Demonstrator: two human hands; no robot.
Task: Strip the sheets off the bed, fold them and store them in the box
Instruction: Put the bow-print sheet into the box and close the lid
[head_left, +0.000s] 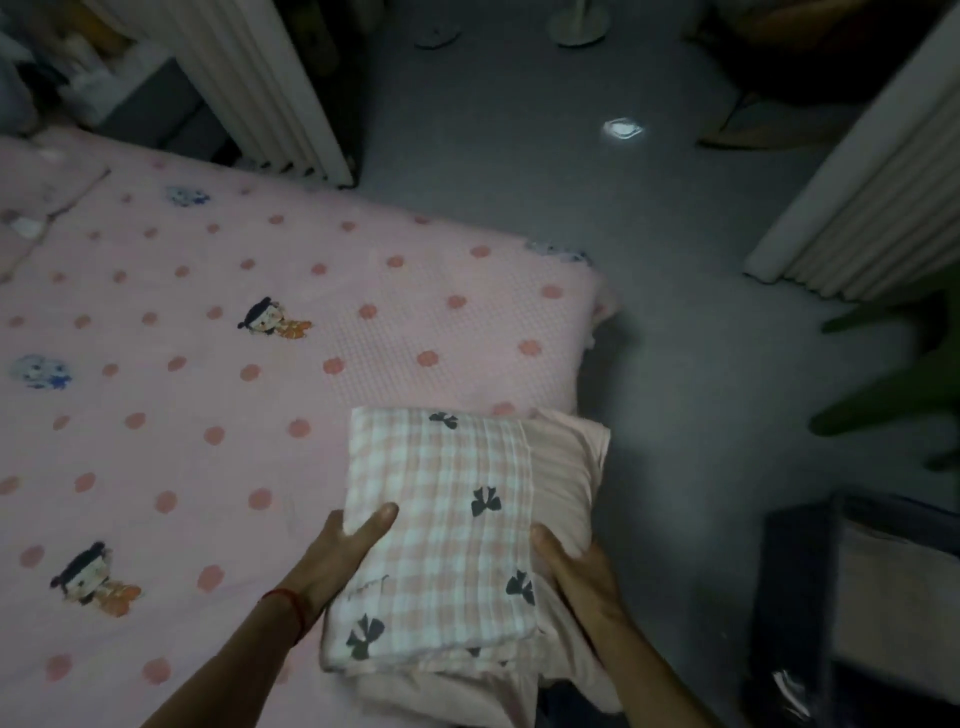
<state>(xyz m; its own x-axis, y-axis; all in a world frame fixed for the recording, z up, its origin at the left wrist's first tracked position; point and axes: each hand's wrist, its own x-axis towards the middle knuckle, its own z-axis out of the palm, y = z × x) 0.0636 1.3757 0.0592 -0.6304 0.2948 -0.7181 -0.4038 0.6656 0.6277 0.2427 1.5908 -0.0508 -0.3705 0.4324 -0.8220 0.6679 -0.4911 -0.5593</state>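
Head view looks down on a folded sheet, pink-and-white checked with dark bow prints, held between both hands at the near right corner of the bed. The left hand grips the bundle's left side, its thumb lying across the top of the checked cloth and the fingers tucked underneath out of sight; a red string circles that wrist. The right hand clasps the right side, thumb pressed against the edge where the checked layer meets a plainer pale pink layer folded beneath it, with the remaining fingers hidden under the cloth. The bundle juts partly past the bed's right edge, over the grey floor; whether its underside rests on the bed cannot be told. The bed is still covered with a pink cover dotted in darker pink and printed with small cartoon figures. Low at the right, on the floor well apart from the bed's corner, stands a dark box with a pale inside, partly cut off by the frame. Pale ribbed panels stand at the upper left and upper right, and green leaves blur in at the right edge.
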